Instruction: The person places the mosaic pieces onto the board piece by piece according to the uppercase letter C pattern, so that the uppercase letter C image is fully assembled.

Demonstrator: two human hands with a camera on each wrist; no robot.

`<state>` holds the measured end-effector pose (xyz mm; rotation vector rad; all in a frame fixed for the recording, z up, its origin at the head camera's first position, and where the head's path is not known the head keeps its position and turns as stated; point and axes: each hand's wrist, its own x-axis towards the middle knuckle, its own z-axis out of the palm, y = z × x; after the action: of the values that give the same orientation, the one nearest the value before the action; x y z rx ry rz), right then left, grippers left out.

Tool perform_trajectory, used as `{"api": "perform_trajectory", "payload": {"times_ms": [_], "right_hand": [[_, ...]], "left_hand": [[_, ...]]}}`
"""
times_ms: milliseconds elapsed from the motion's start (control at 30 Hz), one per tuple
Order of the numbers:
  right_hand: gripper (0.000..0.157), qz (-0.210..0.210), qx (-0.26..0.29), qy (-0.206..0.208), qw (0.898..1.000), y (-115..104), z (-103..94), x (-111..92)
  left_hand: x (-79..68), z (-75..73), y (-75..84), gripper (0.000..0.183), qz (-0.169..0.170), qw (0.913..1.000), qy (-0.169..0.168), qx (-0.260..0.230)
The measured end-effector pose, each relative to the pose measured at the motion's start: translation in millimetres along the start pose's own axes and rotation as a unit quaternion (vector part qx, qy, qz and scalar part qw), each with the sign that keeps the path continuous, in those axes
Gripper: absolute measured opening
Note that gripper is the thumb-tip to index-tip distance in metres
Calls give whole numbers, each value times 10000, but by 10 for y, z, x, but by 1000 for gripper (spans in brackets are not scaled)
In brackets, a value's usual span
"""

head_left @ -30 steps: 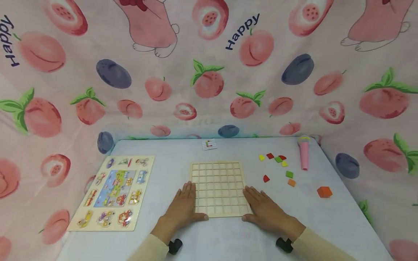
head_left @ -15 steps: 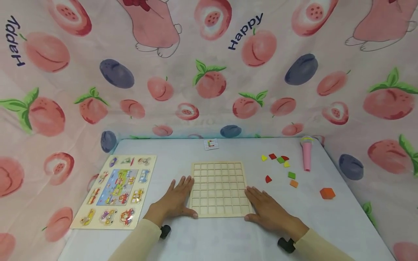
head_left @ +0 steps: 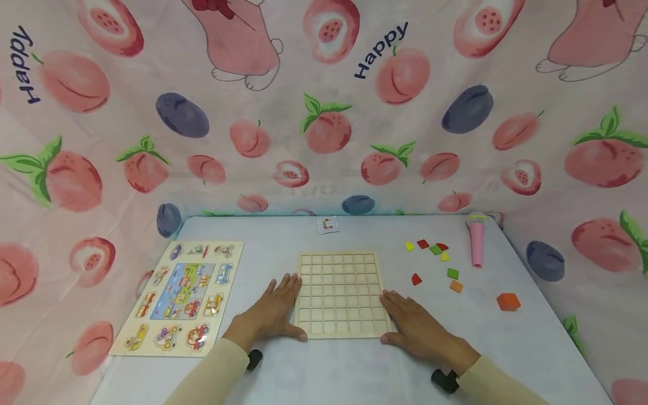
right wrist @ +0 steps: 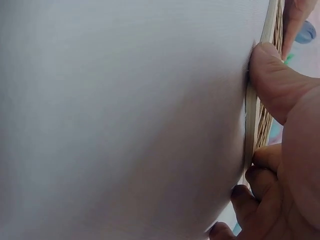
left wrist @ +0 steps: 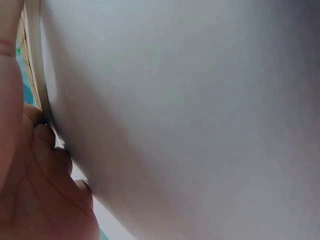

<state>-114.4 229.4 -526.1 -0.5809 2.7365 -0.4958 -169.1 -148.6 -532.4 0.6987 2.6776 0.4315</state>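
Observation:
A pale wooden grid board (head_left: 341, 295) with rows of square cells lies flat on the white-covered table. My left hand (head_left: 270, 310) rests at its left side, fingers straight and slightly spread, with the thumb at the near left corner. On the opposite side my right hand (head_left: 417, 323) lies with straight fingers along the board's edge and the thumb by the near right corner. In the right wrist view, the thumb (right wrist: 270, 75) and fingertips touch the board's rim (right wrist: 251, 120). The left wrist view shows curved fingertips (left wrist: 55, 150) close to the rim (left wrist: 37, 60).
Several small red, green, yellow and orange pieces (head_left: 453, 273) lie to the right, with an orange block (head_left: 508, 301) beyond them. A pink toy microphone (head_left: 476, 242) lies at the back right. A picture puzzle (head_left: 223, 292) is on the left, a small pattern card (head_left: 328, 224) at the back.
My left hand has slid leftward, from over the board's left edge to beside it, its fingers spreading a little. The right hand stays at the right edge. The view has shifted slightly.

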Motion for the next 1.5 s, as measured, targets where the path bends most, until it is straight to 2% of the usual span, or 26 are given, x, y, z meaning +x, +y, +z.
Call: {"api": "perform_trajectory", "payload": {"times_ms": [333, 733, 967, 1200, 1500], "right_hand": [[94, -40, 254, 126, 9996, -7, -12, -7], [98, 204, 423, 161, 9988, 50, 1, 37], [88, 341, 708, 268, 9966, 83, -42, 54], [79, 873, 1439, 502, 9844, 187, -113, 42], [79, 1237, 2114, 1107, 9632, 378, -296, 73]], "left_hand": [[8, 13, -48, 135, 2, 9987, 50, -509], [8, 9, -34, 135, -18, 9982, 30, -592], [-1, -12, -18, 134, -69, 9982, 3, -591], [-11, -22, -5, 134, -127, 9981, -3, -607], [16, 8, -30, 133, -161, 9982, 12, -571]]}}
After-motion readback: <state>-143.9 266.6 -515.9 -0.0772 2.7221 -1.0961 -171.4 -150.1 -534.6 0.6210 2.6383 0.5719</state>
